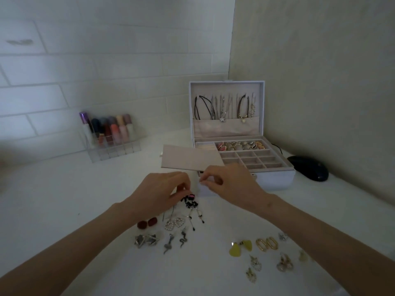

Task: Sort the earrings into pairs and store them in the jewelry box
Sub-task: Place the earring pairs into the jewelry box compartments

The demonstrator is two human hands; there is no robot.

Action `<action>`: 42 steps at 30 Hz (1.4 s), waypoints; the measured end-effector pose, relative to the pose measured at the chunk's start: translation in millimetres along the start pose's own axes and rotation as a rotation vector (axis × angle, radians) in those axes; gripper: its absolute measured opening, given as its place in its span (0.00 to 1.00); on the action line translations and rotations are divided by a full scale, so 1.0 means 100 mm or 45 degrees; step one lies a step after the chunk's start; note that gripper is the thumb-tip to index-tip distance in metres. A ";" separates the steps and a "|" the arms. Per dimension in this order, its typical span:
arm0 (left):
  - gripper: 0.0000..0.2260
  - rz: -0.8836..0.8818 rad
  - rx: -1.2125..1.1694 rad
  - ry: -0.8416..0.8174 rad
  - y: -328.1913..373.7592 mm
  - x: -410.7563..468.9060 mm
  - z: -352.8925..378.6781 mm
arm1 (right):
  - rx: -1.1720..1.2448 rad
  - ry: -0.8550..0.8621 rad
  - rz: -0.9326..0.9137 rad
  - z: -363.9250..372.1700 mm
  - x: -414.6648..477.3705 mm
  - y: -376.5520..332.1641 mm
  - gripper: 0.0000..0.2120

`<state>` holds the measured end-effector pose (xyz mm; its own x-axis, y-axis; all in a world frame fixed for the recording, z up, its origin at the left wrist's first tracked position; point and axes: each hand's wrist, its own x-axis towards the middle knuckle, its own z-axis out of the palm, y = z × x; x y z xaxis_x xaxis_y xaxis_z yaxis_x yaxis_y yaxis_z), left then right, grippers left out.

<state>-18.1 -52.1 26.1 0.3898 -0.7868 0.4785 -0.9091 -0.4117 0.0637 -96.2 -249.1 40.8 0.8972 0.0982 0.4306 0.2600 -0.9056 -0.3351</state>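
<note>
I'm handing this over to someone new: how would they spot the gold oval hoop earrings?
Start at the open white jewelry box in the far right corner, then come toward the near right of the counter. The gold oval hoops lie right of the yellow earrings: the only plain open gold loops.

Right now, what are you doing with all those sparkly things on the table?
A person is sorting earrings into pairs on a white table. The left hand is at a small black and pink earring, and the right hand pinches something tiny above it. Pairs already lie side by side: pearl hearts, silver snakes, gold ovals. The jewelry box stands open, most small compartments still empty.
</note>
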 end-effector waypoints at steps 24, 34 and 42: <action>0.06 -0.461 0.039 -0.119 0.00 0.00 0.23 | -0.158 -0.085 -0.031 0.51 0.08 -0.10 0.09; 0.06 -0.372 0.048 0.022 0.12 -0.08 0.17 | -0.056 -0.002 -0.053 0.45 0.07 -0.09 0.07; 0.05 -0.421 0.073 0.039 0.17 -0.13 0.07 | -0.199 -0.136 -0.064 0.52 0.07 -0.10 0.13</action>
<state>-37.2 -52.1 15.2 0.6566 -0.5928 0.4663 -0.7243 -0.6680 0.1706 -73.7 -217.5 3.3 0.9193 0.1807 0.3495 0.2545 -0.9506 -0.1778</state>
